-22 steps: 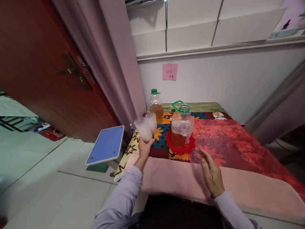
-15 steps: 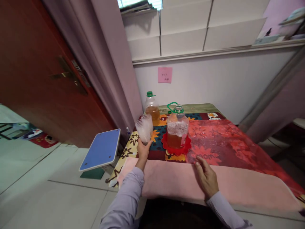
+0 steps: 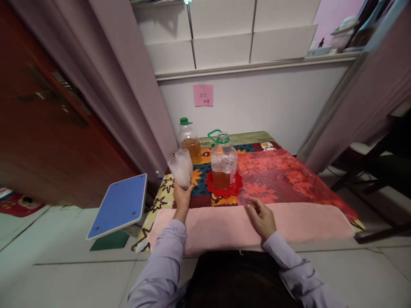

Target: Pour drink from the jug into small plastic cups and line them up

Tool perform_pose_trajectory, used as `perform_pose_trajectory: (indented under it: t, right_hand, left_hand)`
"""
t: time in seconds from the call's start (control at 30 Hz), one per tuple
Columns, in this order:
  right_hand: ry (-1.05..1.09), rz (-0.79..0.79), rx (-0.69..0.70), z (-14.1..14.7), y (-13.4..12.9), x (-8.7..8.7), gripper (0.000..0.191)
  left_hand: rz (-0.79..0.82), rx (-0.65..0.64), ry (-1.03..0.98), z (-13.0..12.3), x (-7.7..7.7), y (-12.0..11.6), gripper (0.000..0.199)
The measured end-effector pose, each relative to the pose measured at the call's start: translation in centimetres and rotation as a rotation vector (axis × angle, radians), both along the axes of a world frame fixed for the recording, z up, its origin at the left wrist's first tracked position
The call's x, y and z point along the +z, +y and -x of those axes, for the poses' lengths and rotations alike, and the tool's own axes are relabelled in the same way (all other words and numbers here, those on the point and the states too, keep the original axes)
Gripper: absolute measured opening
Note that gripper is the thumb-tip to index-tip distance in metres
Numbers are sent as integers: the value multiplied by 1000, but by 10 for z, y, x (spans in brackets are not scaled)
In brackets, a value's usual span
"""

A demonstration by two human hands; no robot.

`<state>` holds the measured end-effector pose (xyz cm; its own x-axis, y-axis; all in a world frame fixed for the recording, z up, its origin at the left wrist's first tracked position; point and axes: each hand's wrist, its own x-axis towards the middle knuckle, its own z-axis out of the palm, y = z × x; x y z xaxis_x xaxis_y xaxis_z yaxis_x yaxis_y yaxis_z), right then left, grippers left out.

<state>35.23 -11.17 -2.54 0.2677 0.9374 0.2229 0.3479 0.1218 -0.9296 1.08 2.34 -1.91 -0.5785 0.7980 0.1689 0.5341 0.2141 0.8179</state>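
Note:
My left hand (image 3: 182, 196) is closed around the lower part of a stack of clear plastic cups (image 3: 178, 170), which tilts slightly left. A second stack of clear cups (image 3: 186, 158) is right behind it, partly hidden. My right hand (image 3: 263, 219) hovers over or rests on the pink cloth (image 3: 218, 226) along the table's front edge. Its fingers are loosely bent and apart, with nothing visible in them. Between and beyond my hands, an uncapped plastic jug (image 3: 221, 179) with foamy amber liquid and a green handle stands on a red scalloped tray (image 3: 238, 188).
A green-capped jug (image 3: 190, 145) of amber liquid stands at the back left. A clear red cover (image 3: 282, 175) lies over the patterned tablecloth. To the left is a small blue-topped table (image 3: 118, 205). A pink note (image 3: 203, 95) is on the wall behind.
The view has swung to the right, so everything sits further left. My left hand still grips the cups. My right hand's fingers have curled in a little.

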Motion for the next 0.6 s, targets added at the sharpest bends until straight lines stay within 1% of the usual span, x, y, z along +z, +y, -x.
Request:
perform_pose_trajectory:
  t: [0.13, 0.23, 0.27, 0.3, 0.4, 0.47, 0.5, 0.53, 0.57, 0.6]
  right_hand:
    - [0, 10, -5, 1, -1, 6, 47]
    - [-15, 8, -6, 2, -3, 3, 46]
    - [-19, 6, -5, 2, -3, 1, 45]
    - [-20, 3, -6, 2, -4, -3, 44]
    - [32, -36, -35, 2, -7, -11, 44]
    - [100, -99, -70, 2, -6, -9, 48]
    - [125, -137, -77, 2, -3, -5, 50]
    - [133, -171, -68, 2, 2, 3, 54]
    - [122, -198, -41, 2, 10, 13, 59]
    - [99, -215, 0, 3, 20, 24, 65]
  left_hand:
    - [-25, 7, -25, 0, 2, 4, 49]
    - [-88, 4, -55, 2, 0, -1, 69]
    - [-118, 0, -66, 2, -1, -8, 75]
    - [-148, -3, -74, 1, -2, -18, 74]
    - [-250, -18, -58, -7, -3, -63, 61]
    - [-306, -88, -40, -17, 2, -89, 58]
    - [-325, -136, -35, -23, 6, -97, 60]
    - [-338, -217, -35, -30, 12, -99, 63]
    - [-352, -356, -58, -38, 20, -96, 69]
    - [-342, -478, -90, -45, 29, -86, 78]
